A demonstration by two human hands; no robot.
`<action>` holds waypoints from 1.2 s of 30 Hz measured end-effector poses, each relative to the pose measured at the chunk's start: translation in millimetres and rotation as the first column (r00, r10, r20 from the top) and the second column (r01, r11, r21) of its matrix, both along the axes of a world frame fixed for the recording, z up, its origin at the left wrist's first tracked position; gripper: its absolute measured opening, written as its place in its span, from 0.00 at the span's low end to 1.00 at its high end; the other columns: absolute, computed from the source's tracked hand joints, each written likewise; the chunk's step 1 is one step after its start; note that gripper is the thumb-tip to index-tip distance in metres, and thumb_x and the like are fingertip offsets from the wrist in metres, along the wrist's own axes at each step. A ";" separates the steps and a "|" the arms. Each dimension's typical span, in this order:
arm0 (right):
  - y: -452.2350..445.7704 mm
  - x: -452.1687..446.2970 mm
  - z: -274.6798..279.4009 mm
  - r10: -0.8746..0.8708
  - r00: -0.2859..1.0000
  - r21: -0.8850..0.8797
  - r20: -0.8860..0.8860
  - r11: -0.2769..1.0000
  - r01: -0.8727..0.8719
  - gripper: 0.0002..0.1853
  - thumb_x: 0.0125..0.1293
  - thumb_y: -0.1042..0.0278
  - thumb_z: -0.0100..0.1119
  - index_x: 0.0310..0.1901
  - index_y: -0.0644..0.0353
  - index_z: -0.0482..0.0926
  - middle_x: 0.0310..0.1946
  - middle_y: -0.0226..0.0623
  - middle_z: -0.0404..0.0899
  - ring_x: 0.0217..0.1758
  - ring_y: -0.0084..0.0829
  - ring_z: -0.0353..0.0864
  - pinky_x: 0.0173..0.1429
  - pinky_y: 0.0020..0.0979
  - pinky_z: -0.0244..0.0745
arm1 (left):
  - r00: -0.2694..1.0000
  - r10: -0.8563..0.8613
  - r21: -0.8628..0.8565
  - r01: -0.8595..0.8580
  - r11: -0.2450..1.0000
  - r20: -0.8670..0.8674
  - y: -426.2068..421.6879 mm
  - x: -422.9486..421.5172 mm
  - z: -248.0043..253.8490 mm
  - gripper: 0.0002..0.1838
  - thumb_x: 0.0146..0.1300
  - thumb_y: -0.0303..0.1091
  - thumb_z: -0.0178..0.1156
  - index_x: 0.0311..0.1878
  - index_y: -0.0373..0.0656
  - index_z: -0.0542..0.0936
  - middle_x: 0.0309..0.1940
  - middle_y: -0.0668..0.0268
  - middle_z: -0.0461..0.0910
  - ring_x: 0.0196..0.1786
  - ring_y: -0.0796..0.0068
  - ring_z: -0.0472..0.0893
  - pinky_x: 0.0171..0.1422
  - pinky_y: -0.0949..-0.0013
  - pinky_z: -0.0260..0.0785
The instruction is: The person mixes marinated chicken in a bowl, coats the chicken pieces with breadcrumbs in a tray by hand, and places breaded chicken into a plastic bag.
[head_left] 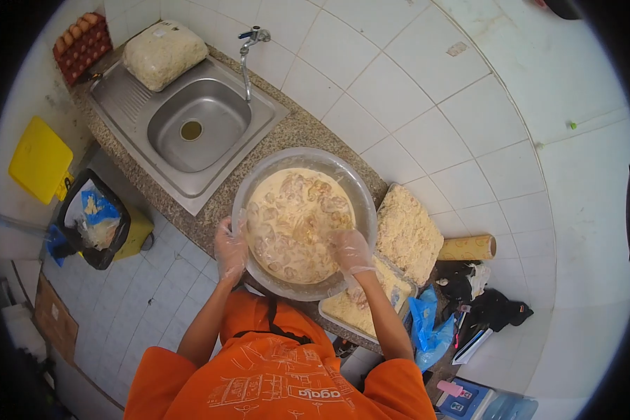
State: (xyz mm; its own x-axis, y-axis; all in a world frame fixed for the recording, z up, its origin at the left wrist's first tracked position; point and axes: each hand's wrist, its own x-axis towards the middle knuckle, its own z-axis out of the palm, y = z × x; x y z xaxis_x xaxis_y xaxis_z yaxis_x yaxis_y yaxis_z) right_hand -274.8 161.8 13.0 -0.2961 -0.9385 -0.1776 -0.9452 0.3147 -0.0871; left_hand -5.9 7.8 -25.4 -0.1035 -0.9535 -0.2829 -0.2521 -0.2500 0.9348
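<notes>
Head view: the metal bowl of batter sits on the surface before you.
Your left hand touches its rim, your right hand is inside; I cannot tell whether either's fingers pinch. The sink lies left.

The left hand and right hand reach forward, apart.

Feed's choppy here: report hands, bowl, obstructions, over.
Clear-gloved left hand at rim of round silvery metal bowl; gloved right hand inside. Creamy, lumpy mixture in bowl. Nothing visibly blocking; pale-yellow crumbs close on right.
</notes>
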 end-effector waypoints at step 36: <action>19.7 -10.0 40.7 -0.126 0.968 -0.393 0.218 0.896 0.206 0.12 0.62 0.68 0.68 0.46 0.60 0.90 0.34 0.51 0.87 0.39 0.52 0.87 0.47 0.48 0.82 | 0.995 0.047 -0.009 -0.047 0.999 0.090 7.5 -4.0 1.2 0.23 0.76 0.52 0.68 0.56 0.39 0.86 0.40 0.62 0.89 0.43 0.74 0.83 0.52 0.64 0.75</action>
State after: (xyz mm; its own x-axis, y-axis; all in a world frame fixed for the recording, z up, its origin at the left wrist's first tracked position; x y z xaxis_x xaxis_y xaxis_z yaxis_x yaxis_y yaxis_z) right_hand -284.7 181.4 53.6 -0.4535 -0.8793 0.1453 -0.8373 0.3645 -0.4076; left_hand -9.9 15.3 -24.2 -0.0327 -0.9587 -0.2825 -0.3236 -0.2573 0.9105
